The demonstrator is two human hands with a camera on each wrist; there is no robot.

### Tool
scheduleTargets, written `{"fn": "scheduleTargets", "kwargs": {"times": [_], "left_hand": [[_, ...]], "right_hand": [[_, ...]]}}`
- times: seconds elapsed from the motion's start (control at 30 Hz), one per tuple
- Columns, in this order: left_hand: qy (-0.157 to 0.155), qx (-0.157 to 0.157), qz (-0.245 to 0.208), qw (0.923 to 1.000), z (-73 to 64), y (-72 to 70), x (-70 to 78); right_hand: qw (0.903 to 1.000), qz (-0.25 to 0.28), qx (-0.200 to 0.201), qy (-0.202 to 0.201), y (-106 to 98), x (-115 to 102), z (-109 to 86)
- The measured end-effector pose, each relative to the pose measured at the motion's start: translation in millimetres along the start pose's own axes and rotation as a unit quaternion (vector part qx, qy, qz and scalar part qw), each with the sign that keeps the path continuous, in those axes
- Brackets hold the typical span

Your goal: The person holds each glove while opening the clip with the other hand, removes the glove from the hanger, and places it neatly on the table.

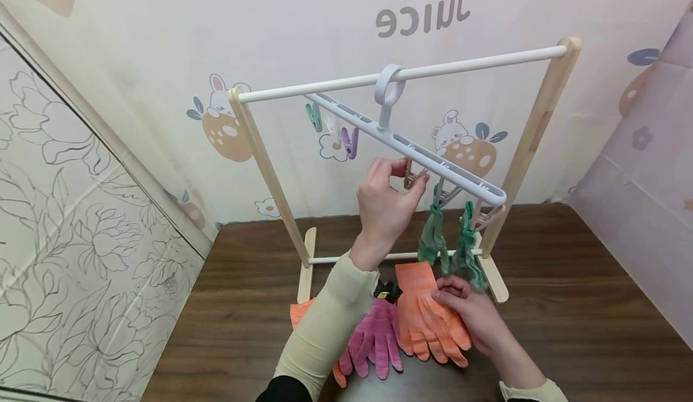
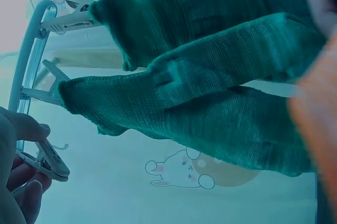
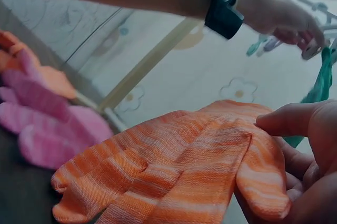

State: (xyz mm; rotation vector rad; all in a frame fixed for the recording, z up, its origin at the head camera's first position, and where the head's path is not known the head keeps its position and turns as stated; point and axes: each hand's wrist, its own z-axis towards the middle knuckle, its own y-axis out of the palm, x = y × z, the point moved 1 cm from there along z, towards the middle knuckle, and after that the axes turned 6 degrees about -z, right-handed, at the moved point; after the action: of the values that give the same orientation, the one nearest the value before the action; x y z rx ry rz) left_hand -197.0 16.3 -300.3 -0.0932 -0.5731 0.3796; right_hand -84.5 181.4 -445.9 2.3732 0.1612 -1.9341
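My left hand [image 1: 387,203] is raised to the grey clip hanger [image 1: 400,143] and pinches a beige clothes peg [image 1: 411,176] that hangs from its bar. In the left wrist view the peg [image 2: 46,162] sits between thumb and fingers. My right hand [image 1: 473,312] grips an orange glove [image 1: 428,318] near its cuff, thumb on top; in the right wrist view the glove's striped fingers [image 3: 158,176] point away from the hand. Two green gloves [image 1: 433,233] hang from pegs at the hanger's near end, close beside the right hand.
The hanger hooks over the white rod [image 1: 476,62] of a wooden rack [image 1: 536,119]. Green, white and purple pegs [image 1: 349,143] dangle from its far end. A pink glove [image 1: 379,336] and another orange glove [image 1: 300,312] lie on the brown table [image 1: 216,330], partly behind my left sleeve.
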Motion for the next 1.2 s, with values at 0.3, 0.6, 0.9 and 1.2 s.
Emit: {"fn": "scheduleTargets", "kwargs": {"times": [0.3, 0.6, 0.9, 1.2], "left_hand": [[0.002, 0.001, -0.004, 1.0, 0.1, 0.9, 2.6], [0.002, -0.002, -0.01, 0.9999, -0.5, -0.8, 2.3], [0.0, -0.004, -0.016, 0.9999, -1.1, -0.2, 1.9], [-0.006, -0.009, -0.02, 0.9997, -1.5, -0.2, 2.4]], "right_hand": [[0.9899, -0.135, 0.034, 0.023, -5.0, 29.9, 11.3], [0.9621, -0.267, 0.056, -0.008, -8.7, 37.3, 14.0], [0.9307, -0.352, 0.088, -0.044, -13.9, 36.7, 10.4], [0.9157, -0.38, 0.113, -0.065, -15.3, 21.8, -1.1]]}}
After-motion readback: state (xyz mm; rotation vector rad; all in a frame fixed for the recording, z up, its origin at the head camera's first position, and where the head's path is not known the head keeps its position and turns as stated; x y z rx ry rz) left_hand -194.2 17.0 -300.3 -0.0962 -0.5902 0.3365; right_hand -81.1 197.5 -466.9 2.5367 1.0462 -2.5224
